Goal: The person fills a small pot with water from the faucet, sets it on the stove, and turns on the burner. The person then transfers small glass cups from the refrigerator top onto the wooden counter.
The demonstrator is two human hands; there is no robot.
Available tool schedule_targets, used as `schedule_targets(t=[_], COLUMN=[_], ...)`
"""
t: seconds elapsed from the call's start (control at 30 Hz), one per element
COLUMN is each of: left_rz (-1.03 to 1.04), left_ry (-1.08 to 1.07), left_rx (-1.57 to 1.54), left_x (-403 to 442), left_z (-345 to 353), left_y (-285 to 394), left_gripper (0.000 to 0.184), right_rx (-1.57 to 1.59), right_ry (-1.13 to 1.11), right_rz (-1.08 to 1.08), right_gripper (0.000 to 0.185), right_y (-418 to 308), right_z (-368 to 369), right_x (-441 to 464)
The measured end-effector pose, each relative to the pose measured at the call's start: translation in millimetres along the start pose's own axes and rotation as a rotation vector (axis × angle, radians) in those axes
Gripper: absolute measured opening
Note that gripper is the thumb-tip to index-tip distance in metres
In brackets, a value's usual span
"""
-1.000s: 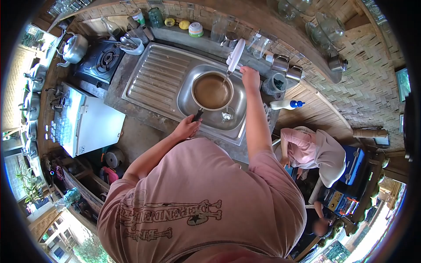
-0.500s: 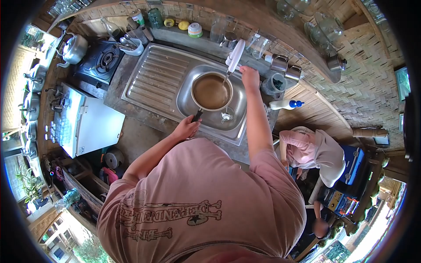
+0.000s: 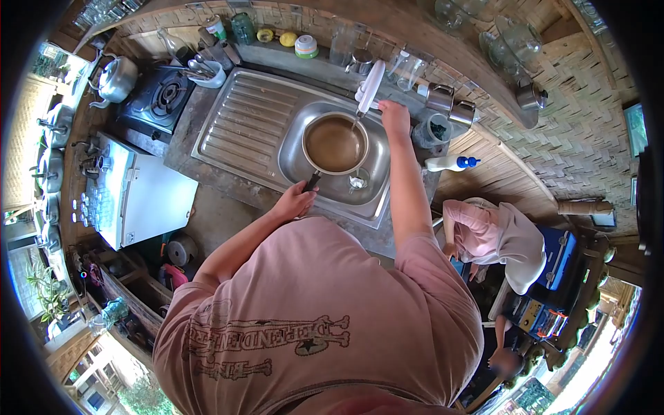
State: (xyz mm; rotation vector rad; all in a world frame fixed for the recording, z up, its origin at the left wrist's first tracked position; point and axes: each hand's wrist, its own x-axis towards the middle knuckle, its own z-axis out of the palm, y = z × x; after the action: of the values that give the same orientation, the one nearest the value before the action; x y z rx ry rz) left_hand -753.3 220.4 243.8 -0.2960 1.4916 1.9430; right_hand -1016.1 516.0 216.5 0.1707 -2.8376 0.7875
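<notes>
My left hand (image 3: 294, 202) is closed around the black handle (image 3: 313, 181) of a saucepan (image 3: 305, 153). The pan sits over the steel sink basin (image 3: 289, 160), holding brownish, cloudy liquid (image 3: 333, 144). Above its right rim, the tap (image 3: 371, 86) has a long white upper part and a metal spout, with a thin stream entering the liquid. My right hand (image 3: 395, 119) is closed at the tap's right side; its fingers partly hide the part they grip. A small whitish item (image 3: 357, 182) lies by the drain, beside the pan.
Left of the basin is the ribbed drainboard (image 3: 242, 114). A gas stove (image 3: 164, 97) and kettle (image 3: 117, 77) stand farther left. Jars, lemons (image 3: 288, 39) and glasses line the back ledge. At right are a clear container (image 3: 434, 131), a blue-capped bottle (image 3: 451, 163) and a seated person (image 3: 477, 228).
My hands and the saucepan stay nearly in place. At the lower right, another person's hand has come up beside their head. The seated person's arm has shifted slightly.
</notes>
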Motion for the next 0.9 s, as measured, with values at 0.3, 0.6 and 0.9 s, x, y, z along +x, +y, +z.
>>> schedule_targets(t=[0.3,0.6,0.9], left_rz=[0.009,0.026,0.017], left_ry=[-0.008,-0.019,-0.007], left_rx=[-0.029,-0.044,-0.021], left_x=[1.5,1.4,-2.0], left_z=[-1.5,-2.8,1.7], left_y=[-2.2,-3.8,2.2], left_gripper=[0.024,0.024,0.024], right_rx=[-0.007,-0.008,0.003], right_ry=[-0.019,-0.025,-0.046], right_rz=[0.056,0.022,0.059], right_gripper=[0.015,0.015,0.015], right_y=[-6.5,-3.8,-4.8], right_z=[-5.6,-4.0,-4.5], right_x=[-0.7,1.2,1.8])
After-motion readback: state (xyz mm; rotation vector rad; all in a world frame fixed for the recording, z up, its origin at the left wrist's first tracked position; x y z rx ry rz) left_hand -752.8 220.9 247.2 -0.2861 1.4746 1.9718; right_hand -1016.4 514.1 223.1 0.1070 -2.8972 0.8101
